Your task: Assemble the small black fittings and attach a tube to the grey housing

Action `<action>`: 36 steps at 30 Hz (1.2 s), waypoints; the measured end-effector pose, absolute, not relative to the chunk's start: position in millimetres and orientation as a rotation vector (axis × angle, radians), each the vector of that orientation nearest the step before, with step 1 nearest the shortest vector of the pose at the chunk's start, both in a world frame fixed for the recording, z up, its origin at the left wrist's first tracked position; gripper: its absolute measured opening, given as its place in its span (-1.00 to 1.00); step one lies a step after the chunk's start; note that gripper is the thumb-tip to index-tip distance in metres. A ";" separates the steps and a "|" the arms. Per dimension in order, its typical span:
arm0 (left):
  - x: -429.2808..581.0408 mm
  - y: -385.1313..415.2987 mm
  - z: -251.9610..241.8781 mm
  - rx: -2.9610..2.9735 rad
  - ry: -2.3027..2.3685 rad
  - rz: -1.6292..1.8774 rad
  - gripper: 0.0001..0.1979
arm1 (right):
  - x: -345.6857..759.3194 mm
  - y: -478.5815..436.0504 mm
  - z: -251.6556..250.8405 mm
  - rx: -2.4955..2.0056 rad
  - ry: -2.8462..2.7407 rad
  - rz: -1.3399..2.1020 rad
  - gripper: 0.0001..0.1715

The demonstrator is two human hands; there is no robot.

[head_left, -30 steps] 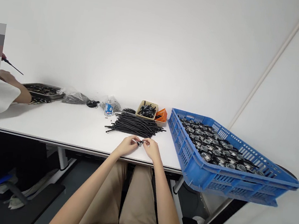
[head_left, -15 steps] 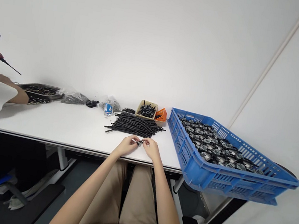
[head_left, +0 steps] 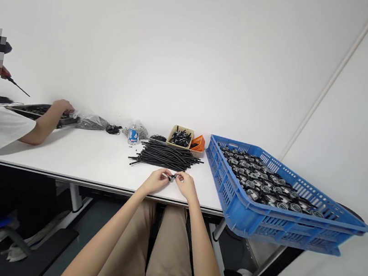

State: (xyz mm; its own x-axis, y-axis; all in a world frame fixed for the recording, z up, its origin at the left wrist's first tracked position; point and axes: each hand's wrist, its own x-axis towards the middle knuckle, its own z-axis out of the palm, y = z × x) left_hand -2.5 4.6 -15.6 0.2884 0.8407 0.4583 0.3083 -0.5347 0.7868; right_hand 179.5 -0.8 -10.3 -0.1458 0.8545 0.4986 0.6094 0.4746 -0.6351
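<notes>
Just above the front of the white table (head_left: 97, 162), my left hand (head_left: 157, 180) and my right hand (head_left: 185, 185) meet, fingertips pinched on one small black-and-grey part (head_left: 171, 177). The part is too small for me to tell its kind, and the fingers cover its ends. Right behind my hands lies a heap of black rubber-looking tubes (head_left: 167, 155). Beyond that heap a cream basket (head_left: 180, 136) holds small black and grey pieces, and an orange basket (head_left: 198, 143) leans beside it.
At right, a blue plastic crate (head_left: 227, 195) full of black-and-silver round parts overhangs the table's edge. A water bottle (head_left: 133, 134) and plastic bags (head_left: 91, 121) stand along the wall. At left, a co-worker's arm (head_left: 46, 124) reaches over a metal tray (head_left: 24, 108); their other hand holds a screwdriver-like tool (head_left: 18, 86).
The co-worker has leaned further into view, one arm now stretched toward the bags over the tray. My hands stay almost in place, still pinching the small part.
</notes>
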 end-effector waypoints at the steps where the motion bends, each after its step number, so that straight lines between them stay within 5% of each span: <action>1: -2.6 4.5 -15.6 1.991 1.027 1.218 -0.73 | 179.6 -1.0 -10.2 -1.225 -1.855 0.356 -0.73; 36: -1.3 4.0 -14.9 1.981 1.051 1.252 -0.75 | 180.1 -0.4 -11.8 -1.202 -1.859 0.364 -0.73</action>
